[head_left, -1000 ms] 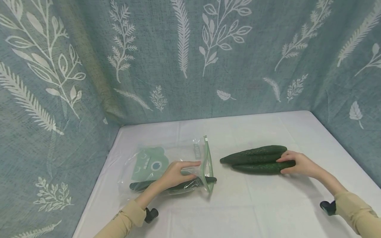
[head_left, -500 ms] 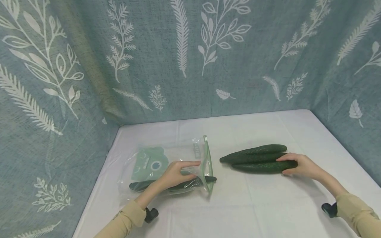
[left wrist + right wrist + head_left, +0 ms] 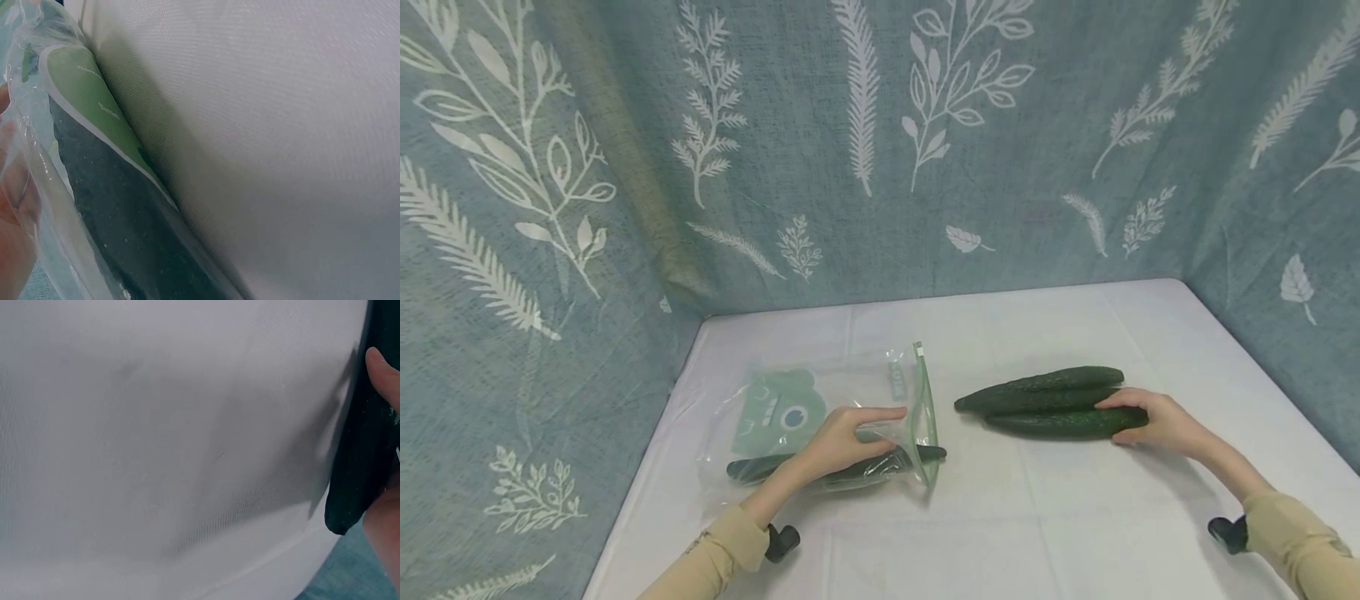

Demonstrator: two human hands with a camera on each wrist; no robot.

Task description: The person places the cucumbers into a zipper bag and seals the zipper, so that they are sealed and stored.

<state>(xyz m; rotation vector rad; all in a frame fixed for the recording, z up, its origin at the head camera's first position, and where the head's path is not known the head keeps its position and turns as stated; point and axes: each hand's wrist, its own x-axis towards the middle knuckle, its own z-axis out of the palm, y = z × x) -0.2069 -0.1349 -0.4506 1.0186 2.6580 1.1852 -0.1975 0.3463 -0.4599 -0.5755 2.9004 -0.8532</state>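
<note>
A clear zip bag (image 3: 850, 375) with a green cartoon print lies flat on the left half of the table, its green-edged mouth facing right. One cucumber (image 3: 760, 468) is inside it, its tip reaching the mouth; the left wrist view shows this cucumber (image 3: 119, 200) through the plastic. My left hand (image 3: 842, 437) holds the bag near its mouth, thumb and fingers pinching the plastic. On the right, dark green cucumbers (image 3: 1045, 392) lie side by side. My right hand (image 3: 1161, 421) grips the right end of the nearest cucumber (image 3: 1052, 425), thumb on its near side, also seen in the right wrist view (image 3: 359, 456).
A white cloth covers the table (image 3: 970, 533). Blue-green curtains (image 3: 880, 233) with white leaf patterns stand behind it and on both sides. A black wrist device (image 3: 782, 542) sits by the left cuff, and another black device (image 3: 1227, 533) by the right cuff.
My right hand has shifted slightly to the right at the end of the nearest cucumber, which has moved a little with it. The left hand and the bag stay where they were.
</note>
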